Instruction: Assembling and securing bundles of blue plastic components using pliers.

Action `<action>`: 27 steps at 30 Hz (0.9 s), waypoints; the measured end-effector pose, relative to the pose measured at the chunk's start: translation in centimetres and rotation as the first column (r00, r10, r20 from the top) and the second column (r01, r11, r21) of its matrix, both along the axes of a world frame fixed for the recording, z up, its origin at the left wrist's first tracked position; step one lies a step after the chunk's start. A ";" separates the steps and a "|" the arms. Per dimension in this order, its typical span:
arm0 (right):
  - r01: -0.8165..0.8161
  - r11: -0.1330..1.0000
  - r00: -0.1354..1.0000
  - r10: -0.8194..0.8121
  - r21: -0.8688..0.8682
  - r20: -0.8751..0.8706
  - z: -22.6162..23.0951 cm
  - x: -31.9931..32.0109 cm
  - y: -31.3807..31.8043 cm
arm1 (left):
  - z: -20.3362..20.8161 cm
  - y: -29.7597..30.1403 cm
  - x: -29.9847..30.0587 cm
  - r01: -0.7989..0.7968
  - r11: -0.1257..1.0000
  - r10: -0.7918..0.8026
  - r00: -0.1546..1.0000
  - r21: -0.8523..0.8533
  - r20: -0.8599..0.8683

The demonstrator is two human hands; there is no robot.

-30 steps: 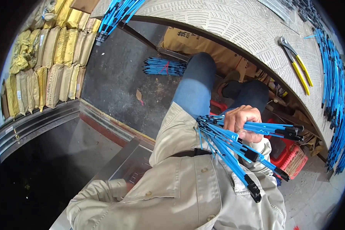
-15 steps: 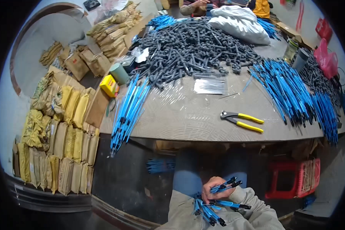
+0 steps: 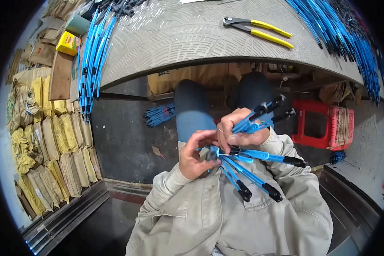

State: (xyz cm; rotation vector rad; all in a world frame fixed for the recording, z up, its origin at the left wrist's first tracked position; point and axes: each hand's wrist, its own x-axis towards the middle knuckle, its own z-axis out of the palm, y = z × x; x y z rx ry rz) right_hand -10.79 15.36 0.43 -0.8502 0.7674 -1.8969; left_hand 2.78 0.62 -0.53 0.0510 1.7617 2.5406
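Note:
My left hand (image 3: 193,156) closes round the gathered end of a bunch of thin blue rods with black tips (image 3: 252,176) above my lap. These rods fan out to the right and downward. Touching the bunch from above is my right hand (image 3: 243,120), its fingertips pinched close by a thin wire-like strand. More blue rods with black tips (image 3: 266,115) stick out of the right fist toward the upper right. The rods' gathered ends are partly hidden by my fingers.
Pincers with yellow handles (image 3: 271,33) lie on the table (image 3: 170,42) ahead. Blue rods (image 3: 96,59) overhang its left side, and more rods (image 3: 341,36) its right. A red plastic stool (image 3: 299,126) stands right. Stacked brown and yellow packets (image 3: 57,136) line the left.
The view has tipped downward, so the table sits higher in the picture. My left hand now shows plainly at the rods' gathered end. My right hand still holds rods.

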 end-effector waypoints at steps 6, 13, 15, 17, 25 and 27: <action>0.051 0.997 0.976 -0.038 0.056 -0.216 0.5 0.3 -0.1 | -0.4 -0.1 0.8 -0.199 0.947 0.154 0.970 -0.252 -0.187; 0.087 0.993 0.857 -0.037 0.075 -0.514 1.6 0.3 0.6 | -0.4 0.1 1.0 -0.118 0.968 0.091 0.988 -0.222 -0.128; 0.071 0.991 0.854 -0.001 0.115 -0.520 2.0 0.4 1.0 | -0.4 0.2 0.5 -0.160 0.960 0.115 0.973 -0.228 -0.199; 0.055 0.987 0.851 0.034 0.154 -0.523 2.3 0.5 1.4 | -0.5 0.2 0.2 -0.201 0.951 0.136 0.954 -0.235 -0.266; -0.008 0.995 0.876 0.057 0.104 -0.480 2.2 0.6 2.0 | -1.6 -1.2 -0.1 -0.455 0.870 0.387 0.868 -0.190 -0.310; -0.006 0.996 0.881 0.048 0.090 -0.470 2.1 0.7 2.1 | -2.1 -1.5 -0.1 -0.506 0.851 0.446 0.838 -0.142 -0.313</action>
